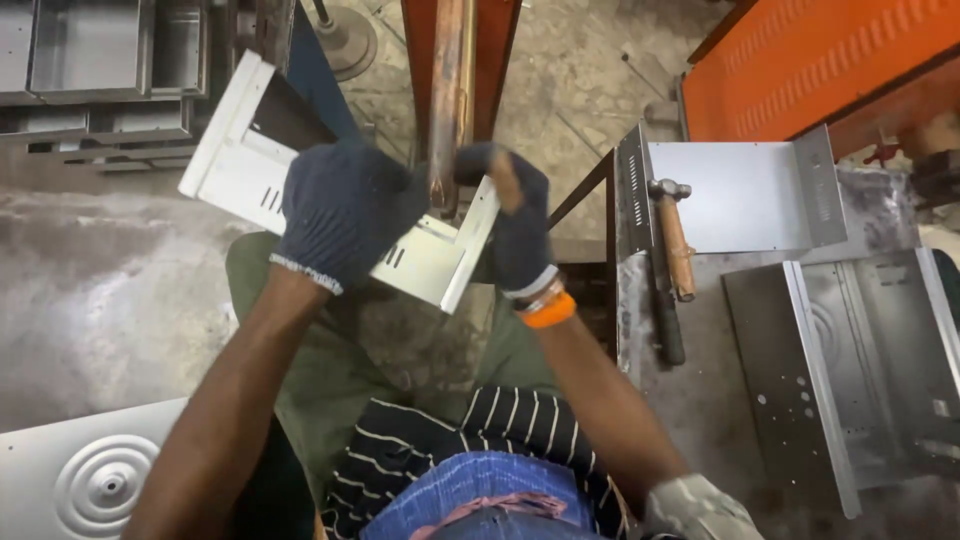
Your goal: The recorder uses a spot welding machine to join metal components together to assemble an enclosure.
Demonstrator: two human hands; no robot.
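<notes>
I see both hands on one workpiece: a pale grey folded sheet-metal panel with short louvre slots (250, 160), held tilted under the rusty upright bar of an orange machine (452, 100). My left hand (340, 215), in a dark knitted glove, lies clenched over the panel's middle, as I judge it to steady the sheet against the bar. My right hand (515, 225), gloved the same, with an orange band at the wrist, grips the panel's near corner just right of the bar, likely to feed that edge in.

Right of the bar, on a worn steel bench (700, 400), rests a wooden-handled hammer (675, 240), lying across a flat bent grey plate (740, 195), within reach. Further right are darker folded panels with punched holes (850, 370). Left of the bar, low down, sits a pressed sheet with concentric rings (100, 485).
</notes>
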